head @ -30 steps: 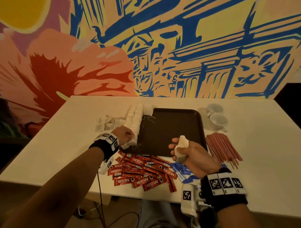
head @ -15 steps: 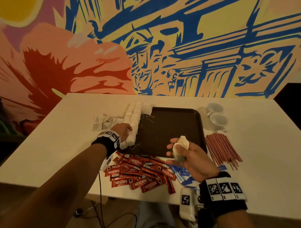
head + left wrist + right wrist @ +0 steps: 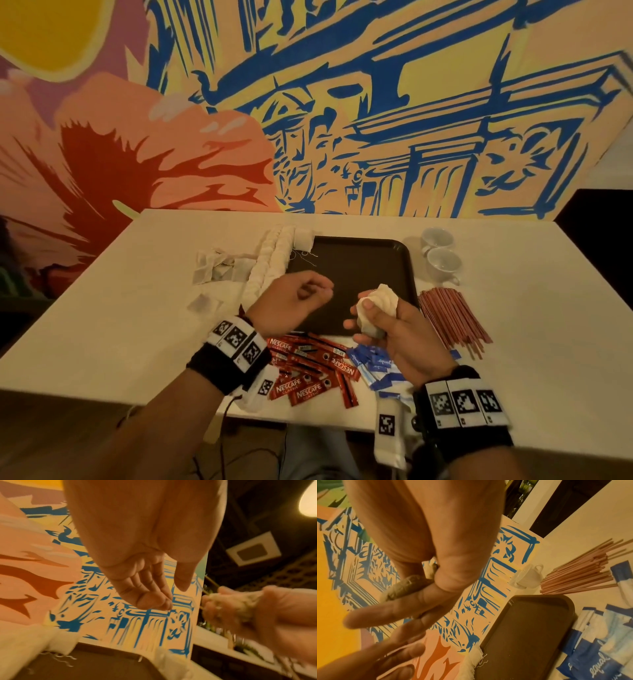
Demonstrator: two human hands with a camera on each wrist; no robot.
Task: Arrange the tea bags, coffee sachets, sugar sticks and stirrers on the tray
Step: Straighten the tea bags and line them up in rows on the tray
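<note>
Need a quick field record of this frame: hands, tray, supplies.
left hand: over the tray, fingers loosely curled, holds nothing
right hand: grips a bunch of tea bags above the tray's near edge
tray: dark, tea bag rows along its left edge
coffee sachets: red, on the table in front of the tray
sugar sticks: blue, beside the sachets
stirrers: right of the tray
cups: two, white, far right of the tray

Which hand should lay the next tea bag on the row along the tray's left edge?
Probably left: the left hand is empty beside that row; the right hand grips the tea bags.
</note>
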